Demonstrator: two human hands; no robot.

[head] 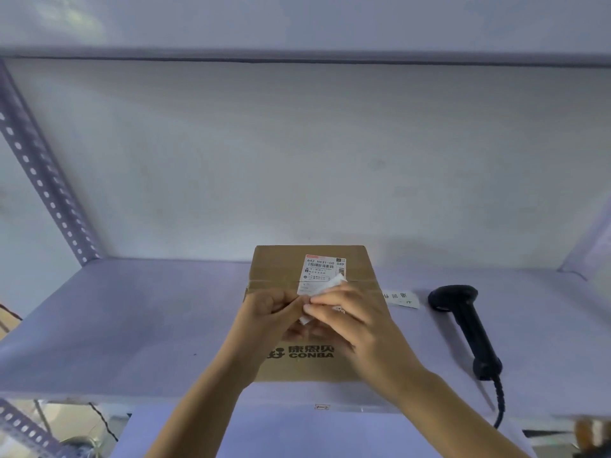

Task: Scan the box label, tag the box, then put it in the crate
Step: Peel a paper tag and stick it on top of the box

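Cardboard box point(314, 312) lies flat on the pale shelf point(132, 325), near its front edge and roughly central, with "CONBA" printed on the near part of its top. A white shipping label point(322, 271) with a barcode sits on the far right part of the box top. Above the middle of the box, the left hand point(271, 314) and the right hand point(344, 317) meet, fingertips pinched together on a small white paper tag point(325, 292); one end of the tag pokes out toward the label, another bit shows below the fingers. Whether the tag touches the box cannot be told. To the right of the box, a small white slip point(401, 299) lies on the shelf, and just beyond it a black handheld scanner point(463, 325) rests on its side, its coiled cord point(499, 404) hanging over the near edge. A perforated metal upright point(43, 180) stands at the far left.
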